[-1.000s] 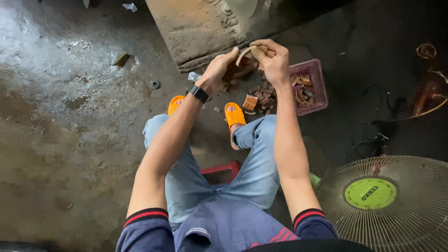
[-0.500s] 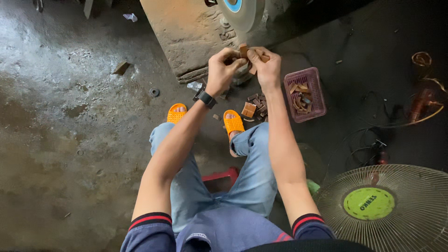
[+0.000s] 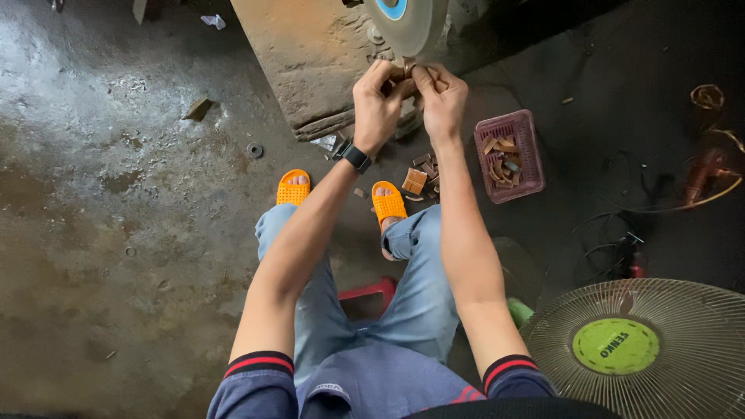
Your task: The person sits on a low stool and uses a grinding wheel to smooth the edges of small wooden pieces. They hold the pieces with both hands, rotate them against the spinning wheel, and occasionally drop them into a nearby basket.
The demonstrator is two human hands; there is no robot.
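Overhead, we found both hands raised to the grinding wheel (image 3: 407,22). Our left hand (image 3: 378,105) and right hand (image 3: 441,99) were closed together on one small brown piece (image 3: 407,68), pinched between the fingertips and held just below the wheel's rim; we could not tell whether it touched the wheel. A black watch (image 3: 356,157) sat on the left wrist. More brown pieces (image 3: 419,178) lay loose on the floor (image 3: 116,194) beside the orange slippers (image 3: 388,203). A pink basket (image 3: 511,155) holding further pieces stood near the right forearm. A fan (image 3: 644,349) lay at lower right, well apart.
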